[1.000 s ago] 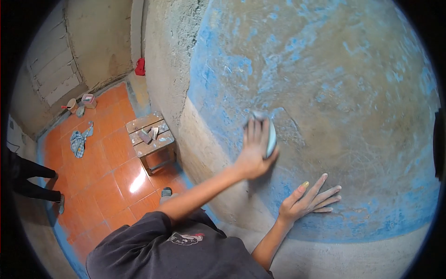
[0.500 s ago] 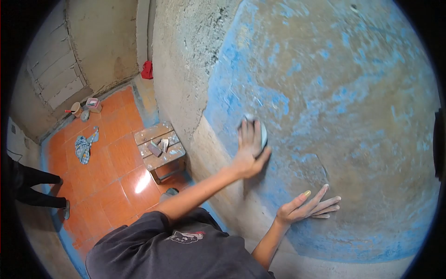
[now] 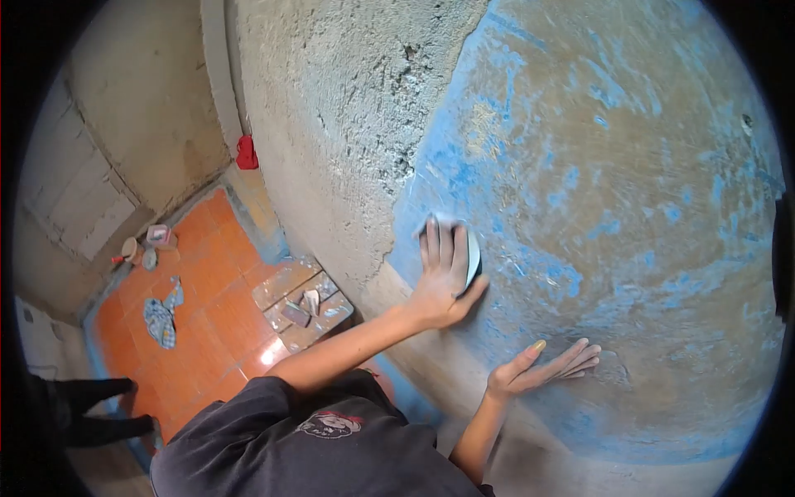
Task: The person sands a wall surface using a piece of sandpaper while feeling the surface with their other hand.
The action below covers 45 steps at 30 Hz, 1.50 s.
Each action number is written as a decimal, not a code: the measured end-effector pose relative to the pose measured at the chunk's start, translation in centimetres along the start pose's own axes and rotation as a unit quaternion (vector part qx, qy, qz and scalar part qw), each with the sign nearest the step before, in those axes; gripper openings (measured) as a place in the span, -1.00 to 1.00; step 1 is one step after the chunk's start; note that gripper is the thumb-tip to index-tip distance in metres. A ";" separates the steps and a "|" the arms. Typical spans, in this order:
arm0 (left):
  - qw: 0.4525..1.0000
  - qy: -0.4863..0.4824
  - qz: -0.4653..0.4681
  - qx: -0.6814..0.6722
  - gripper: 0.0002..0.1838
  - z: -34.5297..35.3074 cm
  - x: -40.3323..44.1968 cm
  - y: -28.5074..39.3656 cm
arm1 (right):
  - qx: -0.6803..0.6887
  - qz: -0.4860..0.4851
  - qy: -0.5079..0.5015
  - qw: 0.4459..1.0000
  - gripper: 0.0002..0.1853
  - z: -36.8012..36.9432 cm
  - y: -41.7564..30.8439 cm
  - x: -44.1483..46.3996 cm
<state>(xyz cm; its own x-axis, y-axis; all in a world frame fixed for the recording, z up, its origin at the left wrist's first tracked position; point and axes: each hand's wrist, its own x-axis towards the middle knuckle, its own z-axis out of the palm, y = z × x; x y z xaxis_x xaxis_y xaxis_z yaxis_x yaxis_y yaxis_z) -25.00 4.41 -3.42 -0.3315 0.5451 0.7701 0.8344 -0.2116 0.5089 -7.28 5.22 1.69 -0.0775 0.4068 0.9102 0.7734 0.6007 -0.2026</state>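
My left hand [image 3: 444,286] lies against the wall, fingers stretched over a sheet of sandpaper [image 3: 474,253], pressing it to the blue-painted strip. The sheet's pale edge shows beside the fingers; the rest is under the hand. Lower and to the right, my right hand [image 3: 542,369] is open and holds nothing. Its fingers are straight and close together, with the thumb apart. The fingertips are at the wall, but whether they touch it I cannot tell. Around both hands the wall [image 3: 662,273] has worn blue paint over grey-brown plaster.
A paint-stained wooden stool [image 3: 331,319] carries a small block [image 3: 296,313] and a pale item [image 3: 311,301]. On the orange tiled floor [image 3: 215,290] lie a checked cloth [image 3: 160,321] and containers [image 3: 161,238]. A person's dark-clothed legs [image 3: 91,406] are at left. Rough plaster [image 3: 331,124] borders the paint.
The view has tilted, so the wall marks sit lower and farther right. Against those marks, my left hand with the sandpaper has moved up. My right fingers have come closer together.
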 end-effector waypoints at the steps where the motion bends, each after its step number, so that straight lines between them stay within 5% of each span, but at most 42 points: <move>1: 1.000 0.014 0.001 -0.003 -0.08 -1.0 1.5 -0.1 | -0.008 0.002 -0.008 1.000 -0.31 0.1 -0.6 -0.5; 3: 1.000 0.013 -0.012 -0.023 -0.10 -1.1 1.4 0.1 | 0.033 0.005 -0.009 0.999 -0.31 0.8 -1.8 -1.2; 9: 0.947 -0.316 -0.054 -0.003 -0.15 1.6 -7.2 -1.7 | 0.073 0.030 -0.033 0.996 -0.27 1.6 -3.0 -3.1; 15: 0.994 0.021 0.095 0.043 -0.15 -1.1 2.6 -0.6 | 0.070 0.028 -0.049 0.996 -0.30 0.7 -3.0 -3.3; 19: 0.976 -0.213 0.008 0.041 -0.13 2.4 -6.2 -0.9 | 0.094 0.016 -0.060 0.994 -0.32 -0.1 -2.4 -3.7; 23: 0.985 -0.175 0.000 0.014 -0.07 1.2 -4.8 -0.3 | 0.089 0.020 -0.059 0.994 -0.33 -1.4 -1.5 -3.3; 26: 1.000 -0.006 0.001 0.001 -0.06 -2.2 3.0 1.0 | 0.087 0.028 -0.051 0.995 -0.34 -2.2 -0.8 -3.1; 29: 0.997 -0.047 -0.055 -0.025 -0.08 -0.4 0.0 1.8 | 0.084 0.041 -0.048 0.994 -0.36 -3.2 -0.4 -2.9; 32: 0.978 -0.202 -0.052 -0.022 -0.07 4.7 -11.6 0.1 | 0.078 0.046 -0.053 0.994 -0.37 -4.1 -0.1 -3.0; 38: 0.986 0.018 -0.113 -0.124 -0.07 -1.8 1.6 3.2 | 0.047 0.051 -0.034 0.997 -0.38 -5.7 1.7 -2.9; 41: 0.982 -0.024 -0.139 -0.122 -0.10 -0.4 -1.4 4.0 | 0.041 0.048 -0.026 0.998 -0.38 -6.1 2.1 -2.5; 44: 0.969 -0.174 -0.103 -0.145 -0.13 2.3 -8.7 4.1 | 0.045 0.040 -0.016 0.998 -0.39 -5.5 1.9 -1.7; 45: 0.973 -0.142 -0.105 -0.146 -0.17 1.9 -7.9 4.2 | 0.045 0.037 -0.011 0.998 -0.39 -5.4 2.0 -1.5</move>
<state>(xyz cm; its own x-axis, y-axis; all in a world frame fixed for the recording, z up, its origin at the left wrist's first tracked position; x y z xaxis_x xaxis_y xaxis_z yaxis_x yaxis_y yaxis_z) -18.02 0.79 -8.12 -0.3116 0.7948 0.5208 0.5874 -0.2697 0.7631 -2.25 2.13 1.88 -0.0370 0.4673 0.8833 0.7176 0.6276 -0.3020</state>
